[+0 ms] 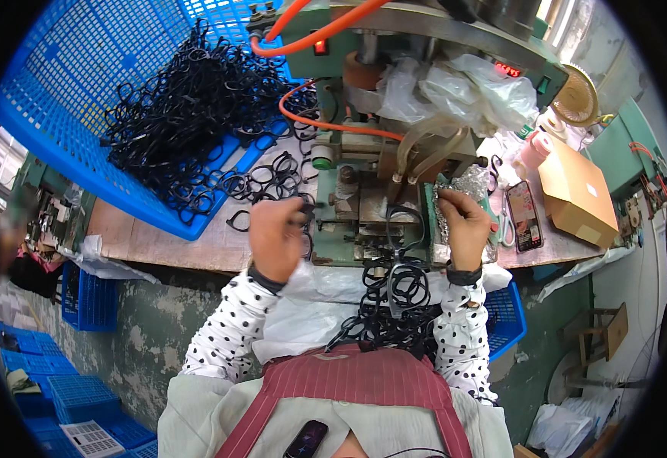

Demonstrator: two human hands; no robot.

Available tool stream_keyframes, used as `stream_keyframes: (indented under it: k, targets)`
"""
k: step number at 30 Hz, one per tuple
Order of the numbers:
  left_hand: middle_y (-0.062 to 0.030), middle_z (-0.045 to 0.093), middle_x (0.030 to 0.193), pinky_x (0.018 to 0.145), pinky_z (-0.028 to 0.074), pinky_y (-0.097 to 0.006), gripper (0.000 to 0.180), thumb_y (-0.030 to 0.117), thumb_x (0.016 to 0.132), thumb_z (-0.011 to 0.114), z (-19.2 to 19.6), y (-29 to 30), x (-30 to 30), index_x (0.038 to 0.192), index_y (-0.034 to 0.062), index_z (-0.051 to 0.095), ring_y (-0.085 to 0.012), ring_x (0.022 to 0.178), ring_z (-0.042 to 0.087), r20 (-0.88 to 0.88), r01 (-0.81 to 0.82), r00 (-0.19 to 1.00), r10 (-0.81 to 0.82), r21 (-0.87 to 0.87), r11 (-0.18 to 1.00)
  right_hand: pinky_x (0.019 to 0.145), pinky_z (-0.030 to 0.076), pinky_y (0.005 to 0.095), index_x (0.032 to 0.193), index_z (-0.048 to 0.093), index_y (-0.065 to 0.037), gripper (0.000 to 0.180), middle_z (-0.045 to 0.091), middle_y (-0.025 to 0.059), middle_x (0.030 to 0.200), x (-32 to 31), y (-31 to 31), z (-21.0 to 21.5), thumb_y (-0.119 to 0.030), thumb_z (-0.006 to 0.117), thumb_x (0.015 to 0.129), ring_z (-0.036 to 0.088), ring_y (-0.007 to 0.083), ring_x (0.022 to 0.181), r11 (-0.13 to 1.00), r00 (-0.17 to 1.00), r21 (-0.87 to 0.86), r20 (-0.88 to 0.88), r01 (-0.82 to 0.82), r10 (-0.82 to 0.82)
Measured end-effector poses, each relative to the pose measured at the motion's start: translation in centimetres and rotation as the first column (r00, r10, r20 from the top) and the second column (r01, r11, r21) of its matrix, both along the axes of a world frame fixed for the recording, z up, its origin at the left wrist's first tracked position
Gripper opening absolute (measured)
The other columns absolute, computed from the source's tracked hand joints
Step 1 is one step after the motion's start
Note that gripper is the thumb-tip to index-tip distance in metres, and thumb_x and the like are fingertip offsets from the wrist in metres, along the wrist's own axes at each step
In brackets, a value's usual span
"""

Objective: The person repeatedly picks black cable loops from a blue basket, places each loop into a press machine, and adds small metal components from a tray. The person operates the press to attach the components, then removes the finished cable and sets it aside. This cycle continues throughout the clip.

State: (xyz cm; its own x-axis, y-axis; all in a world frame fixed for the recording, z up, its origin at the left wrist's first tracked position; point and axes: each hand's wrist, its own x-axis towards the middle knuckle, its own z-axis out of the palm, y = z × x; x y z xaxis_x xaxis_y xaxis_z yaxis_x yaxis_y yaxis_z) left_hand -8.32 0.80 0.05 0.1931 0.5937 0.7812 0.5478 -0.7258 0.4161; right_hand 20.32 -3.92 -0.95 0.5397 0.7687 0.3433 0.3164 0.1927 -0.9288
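My left hand [276,240] is closed, with its fingertips together at the left side of a green press machine [345,206]. Something dark shows at those fingertips, too blurred to name. Over a tray of small silvery parts [442,221], my right hand [465,229] pinches thumb and fingers together; whatever they hold is too small to make out. Between the hands, a black eyeglass frame [423,227] stands at the front of the machine. More black eyeglass frames [387,324] lie heaped on my lap, just below it.
A large blue basket [51,153] at the left holds a tangled heap of black frames [188,114]. Orange hoses [326,34] and a plastic bag [463,88] hang about the machine. At the right are a phone [524,216], scissors [506,227] and a cardboard box [578,191].
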Motion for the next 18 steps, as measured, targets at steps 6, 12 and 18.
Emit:
stream_keyframes:
  k: [6, 12, 18]
  targets:
    - [-0.0055, 0.066, 0.102, 0.087, 0.047, -0.041, 0.045, 0.004, 0.070, 0.063, 2.3, -2.2, 6.6, 0.115, 0.0063, 0.064, -0.0225, 0.086, 0.062, -0.210, 0.456, 0.888, -0.410, 0.280, 0.844, 0.072, 0.049, 0.0252, 0.097, 0.072, 0.002, 0.019, 0.070, 0.0110, 0.088, -3.8, -1.6, 4.2, 0.002, 0.067, 0.079, 0.064, 0.0160, 0.080, 0.978, 0.974, 0.138, 0.189, -0.155, 0.127]
    - [-0.0084, 0.063, 0.099, 0.081, 0.049, -0.041, 0.045, 0.008, 0.072, 0.066, 1.8, -1.9, 8.2, 0.116, 0.0027, 0.062, -0.0262, 0.084, 0.060, -0.199, 0.652, 0.758, -0.621, 0.219, 0.726, 0.066, 0.048, 0.0236, 0.114, 0.056, 0.004, 0.039, 0.067, 0.0118, 0.089, -5.6, -0.9, 3.6, 0.002, 0.069, 0.077, 0.064, 0.0126, 0.081, 0.987, 0.971, 0.050, -0.175, -0.154, 0.160]
    - [-0.0102, 0.063, 0.098, 0.076, 0.050, -0.039, 0.040, 0.007, 0.073, 0.064, 1.2, -2.9, 7.5, 0.113, -0.0010, 0.061, -0.0252, 0.077, 0.058, -0.280, 0.716, 0.698, -0.659, 0.275, 0.642, 0.065, 0.048, 0.0233, 0.119, 0.046, 0.003, 0.050, 0.067, 0.0125, 0.082, -6.8, 0.5, 4.2, 0.004, 0.070, 0.075, 0.063, 0.0132, 0.074, 0.990, 0.970, 0.064, -0.203, -0.127, 0.138]
